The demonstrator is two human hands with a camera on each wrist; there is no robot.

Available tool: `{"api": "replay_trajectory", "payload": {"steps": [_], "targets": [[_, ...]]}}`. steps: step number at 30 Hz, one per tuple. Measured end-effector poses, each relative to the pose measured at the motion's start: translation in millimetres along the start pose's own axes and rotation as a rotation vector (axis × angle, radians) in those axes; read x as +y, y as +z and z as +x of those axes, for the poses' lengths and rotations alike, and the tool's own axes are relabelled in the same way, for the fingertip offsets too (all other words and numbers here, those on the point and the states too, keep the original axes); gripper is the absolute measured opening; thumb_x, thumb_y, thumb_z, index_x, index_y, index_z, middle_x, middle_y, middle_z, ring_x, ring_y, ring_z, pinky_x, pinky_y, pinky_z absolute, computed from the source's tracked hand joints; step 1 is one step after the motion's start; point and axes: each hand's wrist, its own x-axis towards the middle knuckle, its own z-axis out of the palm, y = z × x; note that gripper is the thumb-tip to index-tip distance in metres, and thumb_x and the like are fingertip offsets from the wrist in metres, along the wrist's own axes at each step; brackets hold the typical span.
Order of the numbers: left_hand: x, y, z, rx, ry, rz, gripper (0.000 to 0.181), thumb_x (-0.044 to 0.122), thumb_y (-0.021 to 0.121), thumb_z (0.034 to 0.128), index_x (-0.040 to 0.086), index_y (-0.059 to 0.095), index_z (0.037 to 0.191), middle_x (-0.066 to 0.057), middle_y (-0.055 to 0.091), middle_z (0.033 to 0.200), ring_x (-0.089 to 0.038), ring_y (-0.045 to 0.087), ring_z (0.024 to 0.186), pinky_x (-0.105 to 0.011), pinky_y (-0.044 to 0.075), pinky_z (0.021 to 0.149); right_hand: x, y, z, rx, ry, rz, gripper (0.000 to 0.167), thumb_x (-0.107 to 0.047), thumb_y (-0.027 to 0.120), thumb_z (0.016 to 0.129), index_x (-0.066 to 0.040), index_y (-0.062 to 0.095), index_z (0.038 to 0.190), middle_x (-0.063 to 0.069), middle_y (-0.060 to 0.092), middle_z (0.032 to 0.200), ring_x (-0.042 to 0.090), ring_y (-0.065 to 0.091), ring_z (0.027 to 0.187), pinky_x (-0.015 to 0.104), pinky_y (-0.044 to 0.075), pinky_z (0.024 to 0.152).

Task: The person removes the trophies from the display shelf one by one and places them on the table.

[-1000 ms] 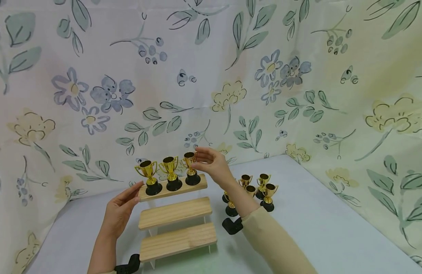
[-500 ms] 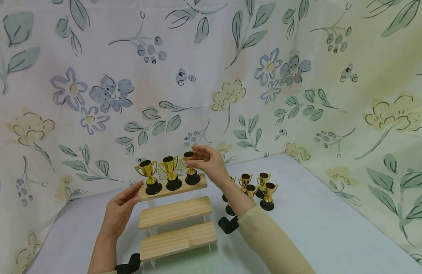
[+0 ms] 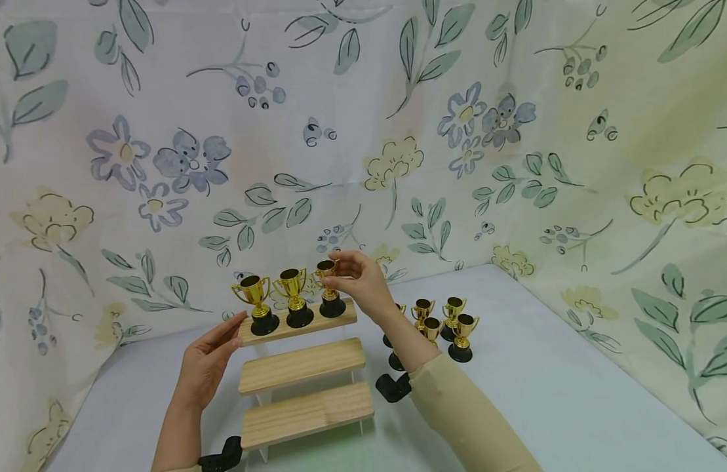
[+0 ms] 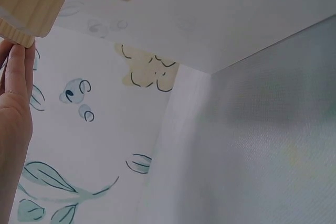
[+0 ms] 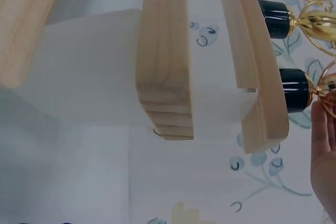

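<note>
Head view: the rightmost trophy (image 3: 330, 294) stands upright on the top board (image 3: 347, 316), its cup pinched by the right hand (image 3: 363, 283). Two trophies (image 3: 294, 298) stand beside it. The left hand (image 3: 205, 366) touches the board's left end; whether it grips cannot be told. More trophies (image 3: 461, 342) stand at right.

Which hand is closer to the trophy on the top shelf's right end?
Right. The right hand holds that trophy; the left hand touches the left end of the top shelf.
</note>
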Motion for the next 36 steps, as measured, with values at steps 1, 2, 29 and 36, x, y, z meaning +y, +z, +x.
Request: {"api": "replay_trajectory", "payload": {"steps": [1, 2, 29, 36], "targets": [[-0.2, -0.1, 0.0, -0.003, 0.002, -0.006, 0.047, -0.010, 0.050, 0.0966, -0.010, 0.043, 0.143, 0.014, 0.065, 0.132, 0.005, 0.056, 0.126, -0.008, 0.046, 0.102, 0.1, -0.2, -0.2, 0.003, 0.000, 0.000, 0.046, -0.008, 0.075, 0.086, -0.010, 0.061, 0.129, 0.014, 0.067, 0.114, 0.014, 0.066, 0.100, 0.022, 0.059, 0.083], [-0.4, -0.2, 0.1, -0.004, 0.005, -0.008, 0.047, -0.010, 0.050, 0.0966, -0.010, 0.043, 0.143, 0.014, 0.065, 0.132, 0.005, 0.056, 0.126, -0.008, 0.046, 0.102, 0.3, -0.4, -0.3, 0.005, 0.000, 0.002, 0.045, -0.008, 0.075, 0.086, -0.010, 0.061, 0.129, 0.012, 0.067, 0.112, 0.014, 0.066, 0.100, 0.022, 0.059, 0.082], [0.8, 0.3, 0.0, 0.009, -0.014, 0.009, 0.047, -0.008, 0.052, 0.0969, -0.011, 0.042, 0.143, 0.015, 0.065, 0.131, 0.006, 0.056, 0.126, -0.007, 0.046, 0.102, -6.7, -42.0, -28.3, 0.153, -0.030, 0.048, 0.045, -0.007, 0.077, 0.085, -0.006, 0.062, 0.127, -0.009, 0.067, 0.099, 0.005, 0.065, 0.095, 0.019, 0.058, 0.086], [-0.3, -1.0, 0.2, -0.024, -0.006, -0.006, 0.047, -0.009, 0.049, 0.0976, -0.012, 0.040, 0.144, 0.014, 0.064, 0.133, 0.006, 0.054, 0.128, -0.007, 0.044, 0.105, -4.9, -51.9, -33.7, 0.186, -0.036, 0.061, 0.047, -0.006, 0.078, 0.083, -0.006, 0.061, 0.127, -0.011, 0.066, 0.100, 0.005, 0.064, 0.094, 0.017, 0.058, 0.085]]}}
